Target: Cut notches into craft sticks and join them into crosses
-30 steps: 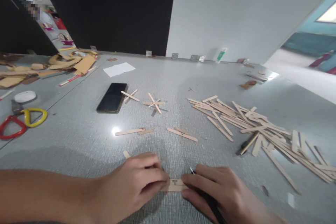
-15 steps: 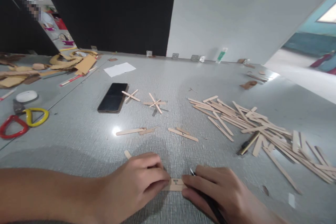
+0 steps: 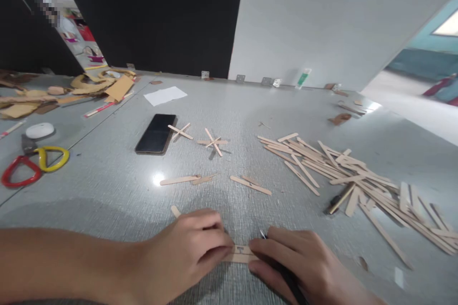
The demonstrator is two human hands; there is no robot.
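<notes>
My left hand point(image 3: 200, 248) is closed in a pinch on wooden craft sticks point(image 3: 240, 258) near the table's front edge. From the other end, my right hand point(image 3: 293, 257) presses its thumb and fingers on the same sticks. They lie edge to edge, and a small dark T-shaped cut shows in the upper one between my fingertips. A slim black tool point(image 3: 295, 288) with a pointed metal tip rests in my right hand, its tip poking out past the fingers. Beyond my left knuckles one rounded stick end point(image 3: 175, 211) sticks out.
Ahead lie notched stick pieces point(image 3: 251, 185), crossed sticks point(image 3: 213, 142) and a phone point(image 3: 156, 134). A loose stick pile point(image 3: 332, 167) spreads right, with a box cutter point(image 3: 339, 198) on it. Scissors point(image 3: 22, 171), a white mouse point(image 3: 40, 130) and cardboard scraps point(image 3: 119, 88) are left.
The view has shifted very slightly. Both hands keep their places on the sticks, and the cut between them looks a little clearer.
</notes>
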